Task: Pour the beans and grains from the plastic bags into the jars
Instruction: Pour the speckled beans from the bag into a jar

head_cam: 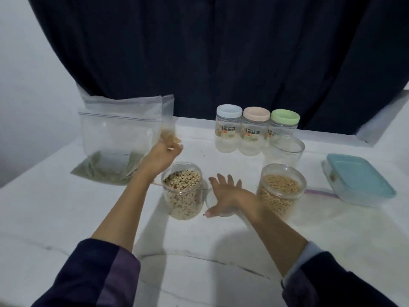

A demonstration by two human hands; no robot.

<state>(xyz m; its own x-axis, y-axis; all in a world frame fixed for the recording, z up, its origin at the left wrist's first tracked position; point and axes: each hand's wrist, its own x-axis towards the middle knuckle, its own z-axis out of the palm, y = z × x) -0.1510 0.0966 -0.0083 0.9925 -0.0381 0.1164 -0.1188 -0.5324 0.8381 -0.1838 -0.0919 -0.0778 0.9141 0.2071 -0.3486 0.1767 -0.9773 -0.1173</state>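
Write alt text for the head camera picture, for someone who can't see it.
A person's left hand holds a plastic bag at its lower end above an open jar of beans, while the right hand hovers open beside it. A second filled jar, an empty jar and three lidded jars stand on the white table.

A room in a home, set up for pantry work. A white table (66, 218) stands against a pale wall with a dark curtain (199, 52) behind it. Lidded storage jars (256, 131), a teal-lidded food container (360, 182) and zip bags (119, 138) of dried beans sit on top.
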